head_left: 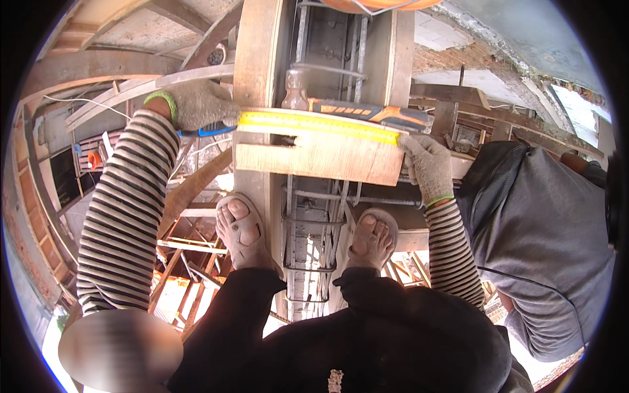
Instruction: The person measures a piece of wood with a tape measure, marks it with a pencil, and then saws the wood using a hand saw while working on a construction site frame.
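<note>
A short wooden board (327, 157) with a notch near its left end lies across the formwork channel in front of me. Along its far edge stretches a yellow measuring tape blade (318, 124). My left hand (203, 107), in a grey knit glove, is closed around the blue tape measure (211, 130) at the blade's left end; the glove covers most of its case. At the board's right end, my gloved right hand (429, 167) has its fingers closed on the edge, close to the tape's tip. Just beyond the blade lies a hammer (367, 110) with an orange and grey handle.
Steel rebar (318, 196) runs down the channel between two timber sides (259, 39). My sandalled feet (242, 229) straddle it. A person in grey (544, 229) is close on the right. Gaps between timbers at left show a lower level. Something orange (380, 5) is at the top.
</note>
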Demonstrator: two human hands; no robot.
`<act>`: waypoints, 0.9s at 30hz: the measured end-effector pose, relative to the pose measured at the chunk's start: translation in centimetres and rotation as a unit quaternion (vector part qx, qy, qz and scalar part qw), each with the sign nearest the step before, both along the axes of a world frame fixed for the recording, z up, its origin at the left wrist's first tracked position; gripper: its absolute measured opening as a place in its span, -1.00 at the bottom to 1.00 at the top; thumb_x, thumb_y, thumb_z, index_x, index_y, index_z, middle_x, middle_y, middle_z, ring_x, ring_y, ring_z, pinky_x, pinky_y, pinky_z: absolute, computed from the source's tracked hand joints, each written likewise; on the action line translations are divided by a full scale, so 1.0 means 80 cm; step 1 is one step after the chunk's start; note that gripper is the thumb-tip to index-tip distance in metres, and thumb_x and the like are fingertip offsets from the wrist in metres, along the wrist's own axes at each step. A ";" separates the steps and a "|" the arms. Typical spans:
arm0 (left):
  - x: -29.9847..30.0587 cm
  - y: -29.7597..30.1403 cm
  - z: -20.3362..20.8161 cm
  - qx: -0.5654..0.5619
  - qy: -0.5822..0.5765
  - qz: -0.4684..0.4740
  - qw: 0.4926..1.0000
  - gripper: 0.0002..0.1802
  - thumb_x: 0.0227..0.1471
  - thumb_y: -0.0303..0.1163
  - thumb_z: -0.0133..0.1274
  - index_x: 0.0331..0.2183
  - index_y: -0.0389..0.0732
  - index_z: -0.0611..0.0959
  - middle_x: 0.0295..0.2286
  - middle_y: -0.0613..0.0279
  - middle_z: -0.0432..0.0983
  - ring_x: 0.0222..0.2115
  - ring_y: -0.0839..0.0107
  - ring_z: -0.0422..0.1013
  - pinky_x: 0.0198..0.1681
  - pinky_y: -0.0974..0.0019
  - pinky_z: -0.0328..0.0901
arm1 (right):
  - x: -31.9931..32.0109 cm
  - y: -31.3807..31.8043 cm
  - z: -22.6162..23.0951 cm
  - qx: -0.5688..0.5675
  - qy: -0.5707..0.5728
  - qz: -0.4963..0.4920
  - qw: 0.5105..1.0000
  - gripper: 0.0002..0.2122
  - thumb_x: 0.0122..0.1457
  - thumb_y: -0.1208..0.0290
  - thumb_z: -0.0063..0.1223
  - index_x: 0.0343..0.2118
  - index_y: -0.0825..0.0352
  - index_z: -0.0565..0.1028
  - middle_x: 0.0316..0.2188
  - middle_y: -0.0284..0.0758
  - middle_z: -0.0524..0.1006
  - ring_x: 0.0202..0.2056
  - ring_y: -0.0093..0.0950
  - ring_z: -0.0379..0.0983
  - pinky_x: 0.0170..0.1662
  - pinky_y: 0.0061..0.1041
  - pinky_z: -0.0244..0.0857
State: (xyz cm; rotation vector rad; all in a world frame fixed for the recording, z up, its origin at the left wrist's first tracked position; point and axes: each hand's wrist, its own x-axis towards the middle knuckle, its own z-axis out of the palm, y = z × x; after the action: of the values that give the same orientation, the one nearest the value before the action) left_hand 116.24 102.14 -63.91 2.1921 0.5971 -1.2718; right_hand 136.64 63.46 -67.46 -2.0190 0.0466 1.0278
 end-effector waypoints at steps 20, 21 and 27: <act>-0.006 -0.002 0.004 -0.017 0.018 0.051 0.998 -0.38 0.10 0.18 0.11 0.01 -0.05 0.75 -0.06 -0.04 0.67 -0.01 0.05 0.56 0.15 0.10 0.35 | 0.095 0.194 0.139 0.175 -0.540 0.125 0.814 -0.83 0.29 0.36 0.19 -0.18 0.36 0.57 -0.31 -0.27 0.63 -0.28 -0.33 0.61 -0.15 -0.34 0.47; -0.007 0.000 0.004 -0.020 0.020 0.062 0.998 -0.37 0.10 0.19 0.10 0.01 -0.05 0.75 -0.07 -0.05 0.67 -0.01 0.04 0.56 0.16 0.11 0.35 | 0.120 0.228 0.145 0.190 -0.595 0.155 0.766 -0.84 0.29 0.39 0.16 -0.17 0.36 0.57 -0.28 -0.25 0.65 -0.24 -0.27 0.63 -0.13 -0.31 0.48; 0.006 -0.005 -0.004 -0.025 0.026 0.049 0.998 -0.36 0.11 0.25 0.07 0.00 0.01 0.76 -0.03 -0.03 0.65 0.03 0.05 0.54 0.16 0.10 0.34 | 0.229 0.355 0.061 -0.185 -0.527 0.559 0.613 -0.79 0.29 0.42 -0.01 -0.13 0.29 0.64 -0.15 -0.12 0.68 -0.04 -0.21 0.64 0.02 -0.18 0.51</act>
State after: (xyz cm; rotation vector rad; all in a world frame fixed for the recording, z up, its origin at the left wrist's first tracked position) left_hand 116.71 101.76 -64.24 2.0683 0.6765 -1.2814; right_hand 154.95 91.87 -62.58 -2.7036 -1.9850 0.2025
